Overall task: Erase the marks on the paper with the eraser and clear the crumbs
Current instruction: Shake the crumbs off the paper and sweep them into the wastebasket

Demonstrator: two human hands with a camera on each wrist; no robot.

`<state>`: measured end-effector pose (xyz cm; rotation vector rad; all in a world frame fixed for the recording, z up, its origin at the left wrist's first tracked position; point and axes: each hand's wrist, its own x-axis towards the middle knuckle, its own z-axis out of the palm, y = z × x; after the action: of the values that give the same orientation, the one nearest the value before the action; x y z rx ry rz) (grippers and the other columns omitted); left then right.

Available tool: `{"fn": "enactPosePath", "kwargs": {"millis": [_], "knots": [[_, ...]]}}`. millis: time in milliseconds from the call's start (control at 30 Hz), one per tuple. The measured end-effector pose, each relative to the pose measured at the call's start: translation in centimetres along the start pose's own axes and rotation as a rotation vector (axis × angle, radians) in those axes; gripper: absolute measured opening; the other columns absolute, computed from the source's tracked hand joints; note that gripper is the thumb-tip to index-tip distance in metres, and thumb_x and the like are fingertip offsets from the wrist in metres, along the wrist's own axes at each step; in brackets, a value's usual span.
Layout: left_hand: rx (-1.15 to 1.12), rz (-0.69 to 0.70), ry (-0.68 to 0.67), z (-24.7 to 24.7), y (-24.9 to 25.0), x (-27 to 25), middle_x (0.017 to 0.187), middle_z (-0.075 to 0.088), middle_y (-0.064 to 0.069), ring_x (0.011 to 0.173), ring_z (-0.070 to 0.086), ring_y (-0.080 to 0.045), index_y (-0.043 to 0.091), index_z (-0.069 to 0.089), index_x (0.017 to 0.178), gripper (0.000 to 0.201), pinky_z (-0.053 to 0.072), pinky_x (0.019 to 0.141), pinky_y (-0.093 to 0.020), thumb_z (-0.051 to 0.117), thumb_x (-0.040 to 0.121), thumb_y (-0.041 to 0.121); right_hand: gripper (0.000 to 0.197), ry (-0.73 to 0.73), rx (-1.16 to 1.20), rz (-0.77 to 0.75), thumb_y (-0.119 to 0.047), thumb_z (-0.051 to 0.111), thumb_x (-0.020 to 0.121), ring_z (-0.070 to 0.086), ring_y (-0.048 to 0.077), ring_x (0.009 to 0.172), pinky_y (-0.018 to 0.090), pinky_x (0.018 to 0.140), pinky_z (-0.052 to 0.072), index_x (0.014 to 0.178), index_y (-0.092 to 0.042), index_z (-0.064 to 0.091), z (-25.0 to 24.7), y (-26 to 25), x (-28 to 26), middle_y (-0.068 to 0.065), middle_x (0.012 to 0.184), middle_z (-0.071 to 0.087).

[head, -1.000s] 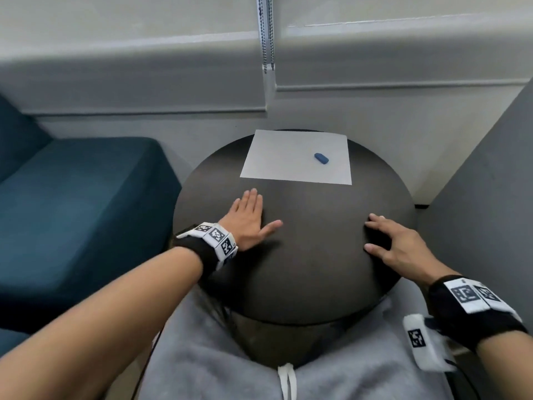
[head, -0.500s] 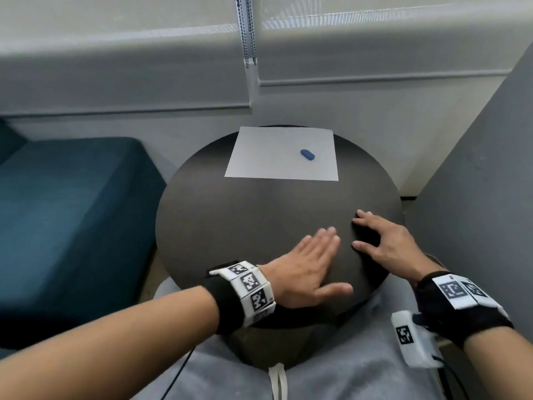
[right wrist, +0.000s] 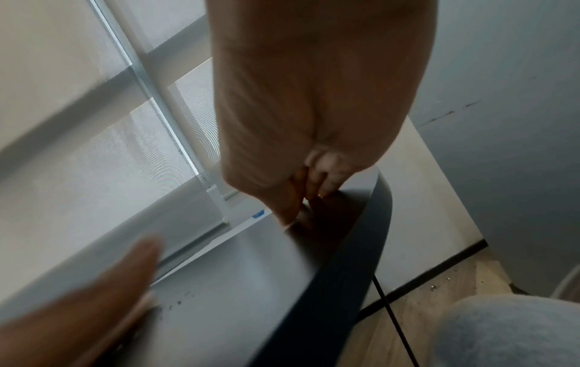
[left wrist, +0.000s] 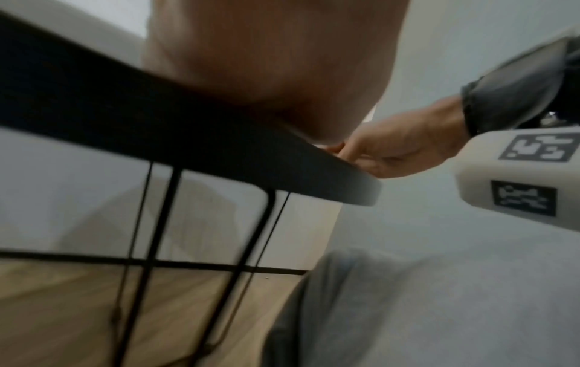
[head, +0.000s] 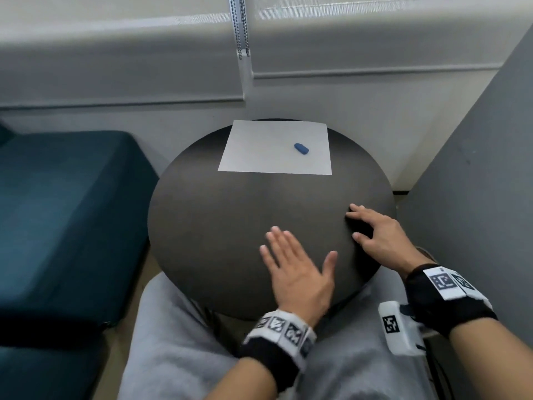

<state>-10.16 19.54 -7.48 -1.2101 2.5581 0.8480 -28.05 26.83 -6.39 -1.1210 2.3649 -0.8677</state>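
One paper (head: 274, 145) lay at upper centre of the round dark surface (head: 216, 220), with one blue eraser (head: 301, 148) on it. Two hands lay flat, fingers released, lower in the frame: left hand (head: 300, 272) centre, right hand (head: 380, 238) right. A teal sofa (head: 63, 212) stood left, window blinds (head: 115, 53) above.

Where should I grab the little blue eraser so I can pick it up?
Pinch the eraser across its two long sides, near the middle, coming straight down from above. It is a small rounded bar lying flat and slanted on the paper, so turn your fingers to match the slant. Nothing stands near it, and both the left hand and right hand hold nothing.
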Motion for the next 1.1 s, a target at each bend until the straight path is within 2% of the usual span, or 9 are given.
{"fn": "enactPosePath", "kwargs": {"millis": [67, 133, 267, 367, 467, 600, 767, 933, 1100], "knots": [[-0.111, 0.095, 0.101, 0.1, 3.3, 0.8, 0.161, -0.006, -0.026, 0.150, -0.014, -0.034, -0.007, 0.002, 0.152, 0.106, -0.021, 0.116, -0.041, -0.014, 0.084, 0.074, 0.054, 0.014, 0.113, 0.055, 0.012, 0.053, 0.078, 0.038, 0.009, 0.137, 0.022, 0.115, 0.019, 0.123, -0.016, 0.064, -0.1, 0.2, 0.3, -0.007, 0.138, 0.053], [-0.303, 0.201, 0.057, -0.8, 5.3, 1.3, 0.161, -0.024, -0.014, 0.146, -0.028, -0.019, 0.002, -0.012, 0.153, 0.091, -0.025, 0.114, -0.028, 0.007, 0.094, 0.068, 0.063, 0.030, 0.269, 0.127, 0.017, 0.046, 0.071, 0.045, 0.010, 0.132, 0.031, 0.117, 0.028, 0.119, -0.018, 0.066, -0.3, 0.4, 0.6, -0.006, 0.130, 0.059], [-0.410, 0.230, 0.239, -3.4, 3.3, 0.8, 0.162, -0.022, -0.004, 0.147, -0.023, -0.009, 0.008, -0.010, 0.156, 0.079, -0.017, 0.115, -0.021, 0.021, 0.101, 0.056, 0.072, 0.021, 0.420, 0.181, 0.024, 0.031, 0.067, 0.051, 0.012, 0.126, 0.035, 0.114, 0.034, 0.123, -0.009, 0.063, -0.7, 0.1, 0.7, 0.003, 0.130, 0.061], [-0.219, 0.037, 0.399, -3.8, -1.6, -0.4, 0.163, -0.018, -0.010, 0.150, -0.019, -0.018, 0.005, -0.007, 0.156, 0.083, -0.016, 0.117, -0.027, 0.014, 0.099, 0.060, 0.074, 0.015, 0.434, 0.173, 0.025, 0.028, 0.066, 0.049, 0.012, 0.127, 0.034, 0.116, 0.031, 0.122, -0.007, 0.063, -0.7, 0.2, 0.8, 0.001, 0.130, 0.060], [-0.042, -0.135, 0.315, -2.7, -4.6, -1.1, 0.163, -0.010, -0.022, 0.151, -0.011, -0.030, -0.003, -0.003, 0.154, 0.092, -0.011, 0.121, -0.041, 0.004, 0.095, 0.067, 0.072, 0.029, 0.458, 0.193, 0.022, 0.029, 0.068, 0.053, 0.012, 0.123, 0.034, 0.113, 0.036, 0.122, -0.010, 0.065, -0.8, 0.4, 0.8, -0.001, 0.124, 0.063], [0.024, -0.098, 0.206, 0.0, -1.3, 0.8, 0.149, 0.034, -0.036, 0.140, 0.033, -0.047, -0.016, 0.038, 0.140, 0.096, 0.011, 0.115, -0.053, 0.002, 0.098, 0.063, 0.060, 0.032, 0.444, 0.181, 0.019, 0.036, 0.077, 0.051, 0.007, 0.118, 0.018, 0.102, 0.035, 0.123, -0.008, 0.064, -1.2, -0.4, 0.7, -0.004, 0.119, 0.061], [-0.174, 0.115, 0.143, 1.1, 6.1, 2.3, 0.162, -0.015, -0.019, 0.150, -0.016, -0.026, -0.001, -0.007, 0.153, 0.095, -0.024, 0.115, -0.033, -0.014, 0.088, 0.067, 0.047, 0.059, 0.510, 0.205, 0.001, 0.046, 0.075, 0.056, 0.012, 0.119, 0.032, 0.109, 0.039, 0.109, -0.019, 0.072, -1.1, 0.0, 0.9, -0.004, 0.117, 0.068], [-0.516, 0.280, 0.132, -2.0, 7.3, 2.5, 0.164, -0.017, -0.003, 0.149, -0.018, -0.007, 0.010, -0.007, 0.156, 0.072, -0.013, 0.116, -0.020, 0.023, 0.105, 0.050, 0.044, 0.023, 0.473, 0.149, 0.003, 0.044, 0.083, 0.054, 0.011, 0.120, 0.030, 0.110, 0.036, 0.115, -0.013, 0.069, -1.7, -0.2, 0.8, -0.001, 0.122, 0.066], [-0.093, -0.031, 0.369, -3.0, 0.0, 1.0, 0.163, -0.013, -0.019, 0.151, -0.014, -0.029, 0.001, -0.003, 0.155, 0.091, -0.011, 0.120, -0.042, 0.003, 0.091, 0.064, 0.039, 0.030, 0.557, 0.160, -0.007, 0.043, 0.086, 0.054, 0.012, 0.121, 0.037, 0.113, 0.035, 0.114, -0.013, 0.070, -1.2, 0.5, 0.9, -0.001, 0.121, 0.067]]}}
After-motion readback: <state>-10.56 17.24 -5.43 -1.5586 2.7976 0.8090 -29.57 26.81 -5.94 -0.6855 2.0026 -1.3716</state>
